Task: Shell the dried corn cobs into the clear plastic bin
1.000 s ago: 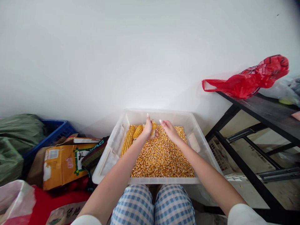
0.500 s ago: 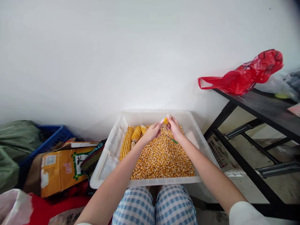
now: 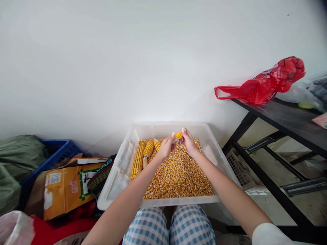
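Note:
Between my two hands is a yellow corn cob [image 3: 178,135], held above a heap of loose kernels. My left hand [image 3: 167,145] grips its left end, thumb on top. At the other end, my right hand [image 3: 188,141] is closed round the cob, its thumb pressing near the tip. The kernels [image 3: 180,178] fill much of a translucent white plastic bin [image 3: 120,166]. Along the bin's left side lie a long corn cob [image 3: 138,160] and a shorter cob [image 3: 148,148], with another cob [image 3: 156,144] partly behind my left hand. A thin green-ended tool [image 3: 189,155] shows below my right hand.
A white wall stands behind the bin. On the right, a black metal rack [image 3: 255,149] carries a red plastic bag [image 3: 260,86]; a light basket [image 3: 238,168] sits below. At left are an orange cardboard box [image 3: 65,190], a blue crate [image 3: 57,149] and a green bag [image 3: 21,163].
My hands have drawn slightly apart, and more of the corn cob shows between them. The whole view has shifted a little.

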Demonstrator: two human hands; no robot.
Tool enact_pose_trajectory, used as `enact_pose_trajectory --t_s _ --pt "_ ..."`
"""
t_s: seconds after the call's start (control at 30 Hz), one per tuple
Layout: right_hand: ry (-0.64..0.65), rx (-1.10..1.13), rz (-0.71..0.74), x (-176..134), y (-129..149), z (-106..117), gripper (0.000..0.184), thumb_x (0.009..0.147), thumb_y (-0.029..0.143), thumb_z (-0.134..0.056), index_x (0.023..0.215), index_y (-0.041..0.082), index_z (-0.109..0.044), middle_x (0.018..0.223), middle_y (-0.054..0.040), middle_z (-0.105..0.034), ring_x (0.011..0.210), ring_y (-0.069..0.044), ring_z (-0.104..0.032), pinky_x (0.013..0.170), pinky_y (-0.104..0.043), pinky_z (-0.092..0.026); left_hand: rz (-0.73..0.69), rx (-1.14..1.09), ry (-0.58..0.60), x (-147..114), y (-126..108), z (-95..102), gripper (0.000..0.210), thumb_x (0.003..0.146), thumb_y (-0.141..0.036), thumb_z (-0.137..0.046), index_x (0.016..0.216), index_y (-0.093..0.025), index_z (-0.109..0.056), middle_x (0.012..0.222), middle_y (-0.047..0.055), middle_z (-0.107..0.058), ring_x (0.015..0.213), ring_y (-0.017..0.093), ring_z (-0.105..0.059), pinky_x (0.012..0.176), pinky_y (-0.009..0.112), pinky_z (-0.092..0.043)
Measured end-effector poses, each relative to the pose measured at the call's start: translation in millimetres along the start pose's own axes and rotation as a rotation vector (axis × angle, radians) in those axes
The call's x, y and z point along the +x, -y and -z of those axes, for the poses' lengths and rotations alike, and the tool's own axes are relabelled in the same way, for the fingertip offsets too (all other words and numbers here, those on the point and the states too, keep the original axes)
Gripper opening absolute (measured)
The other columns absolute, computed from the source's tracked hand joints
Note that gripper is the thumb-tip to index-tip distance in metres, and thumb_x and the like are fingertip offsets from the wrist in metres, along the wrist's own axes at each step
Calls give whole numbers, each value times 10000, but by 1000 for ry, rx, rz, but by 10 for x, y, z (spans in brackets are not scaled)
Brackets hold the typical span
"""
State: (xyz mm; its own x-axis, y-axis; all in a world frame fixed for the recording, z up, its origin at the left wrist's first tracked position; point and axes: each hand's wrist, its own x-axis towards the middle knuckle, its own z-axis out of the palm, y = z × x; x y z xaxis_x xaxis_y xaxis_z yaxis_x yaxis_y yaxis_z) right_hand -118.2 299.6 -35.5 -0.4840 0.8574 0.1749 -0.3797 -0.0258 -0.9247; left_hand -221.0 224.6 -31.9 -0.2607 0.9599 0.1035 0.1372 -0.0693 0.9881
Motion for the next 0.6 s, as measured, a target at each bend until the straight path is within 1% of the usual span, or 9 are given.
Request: enact_pose_trajectory --t_s 0.1,0.17,0.2,0.23,0.3,0.37,0.43,0.5,0.6 --pt "42 4 4 4 18 8 318 755 515 -590 754 217 -477 638 49 -467 501 -79 -429 449 -198 -369 113 -57 111 15 -59 70 578 841 -646 -281 738 -156 -569 552 24 -535 451 121 -461 447 237 -307" --pt "61 -9 -4 7 44 10 316 753 516 -588 750 217 -488 639 44 -485 504 -84 -432 438 -196 -358 121 -4 180 13 -85 103 557 844 -640 -292 813 -159 -572 570 19 -550 464 123 -478 462 238 -329" --pt "56 -28 -14 11 57 11 322 757 525 -576 747 214 -496 624 43 -483 491 -84 -424 424 -196 -346 89 56 195 9 -92 112 536 844 -633 -311 851 -162 -569 582 13 -552 477 125 -483 478 240 -343" --pt "37 -59 -30 15 69 15 334 762 539 -559 741 210 -506 593 44 -470 467 -83 -406 405 -197 -327 31 137 186 3 -94 114 509 840 -623 -342 888 -166 -562 609 10 -559 505 130 -496 503 243 -360" --pt "-21 -143 -75 28 76 29 367 765 564 -534 714 201 -514 515 55 -420 406 -78 -352 368 -204 -283 -125 345 117 -15 -87 101 452 835 -593 -400 932 -174 -540 686 11 -579 596 146 -531 570 249 -384" --pt "-65 -222 -107 42 54 53 374 762 562 -532 678 198 -504 467 64 -388 369 -78 -323 355 -214 -265 -237 553 51 -42 -73 65 407 852 -566 -398 922 -181 -513 727 17 -588 671 164 -557 618 253 -385" --pt "-98 -279 -79 51 4 80 355 770 537 -522 654 204 -485 465 62 -404 369 -85 -340 363 -223 -276 -248 715 25 -77 -60 12 411 890 -555 -310 882 -184 -487 695 22 -579 674 181 -570 621 260 -377" --pt "-142 -341 -12 50 -56 102 339 795 506 -483 631 210 -462 467 58 -413 387 -95 -361 389 -231 -293 -227 849 10 -114 -48 -49 443 916 -539 -219 861 -181 -474 673 38 -581 669 198 -585 622 270 -379" --pt "-201 -447 76 31 -122 115 324 823 448 -430 601 212 -431 481 52 -412 443 -105 -387 455 -236 -322 -223 1016 2 -152 -18 -123 484 931 -505 -139 889 -162 -478 721 86 -614 707 226 -607 643 295 -399"
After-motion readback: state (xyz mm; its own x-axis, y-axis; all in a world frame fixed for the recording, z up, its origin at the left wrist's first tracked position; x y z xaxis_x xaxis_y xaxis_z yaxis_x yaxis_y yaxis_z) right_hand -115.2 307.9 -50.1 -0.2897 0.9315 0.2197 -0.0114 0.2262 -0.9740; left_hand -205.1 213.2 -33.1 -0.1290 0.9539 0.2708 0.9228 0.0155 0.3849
